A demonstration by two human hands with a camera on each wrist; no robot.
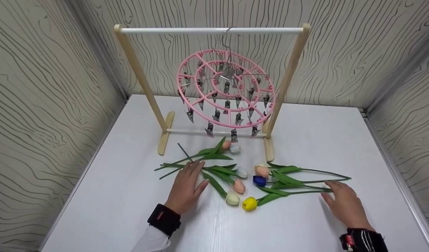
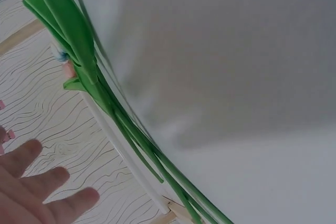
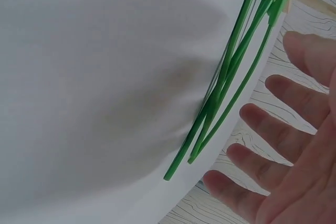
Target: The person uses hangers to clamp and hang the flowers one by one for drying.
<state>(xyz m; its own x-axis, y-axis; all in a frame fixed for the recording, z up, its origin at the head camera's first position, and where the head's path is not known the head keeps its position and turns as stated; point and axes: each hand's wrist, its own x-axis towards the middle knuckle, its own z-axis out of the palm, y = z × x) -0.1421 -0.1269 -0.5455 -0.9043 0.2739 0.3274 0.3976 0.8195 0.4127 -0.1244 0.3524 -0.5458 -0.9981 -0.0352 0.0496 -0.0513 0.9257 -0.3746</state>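
Over a white table (image 1: pixel 214 227), both hands (image 1: pixel 185 189) (image 1: pixel 346 203) loosely spread, near tulips (image 1: pixel 259 181) with green stems

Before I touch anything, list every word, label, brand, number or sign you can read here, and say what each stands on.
No text can be read.
Red label on the black left wristband: too small and blurred to read.
Red tag on the shiny black right wristband: too small and blurred to read.
No lettering can be made out on the green-stemmed tulips or round pink clip hanger.
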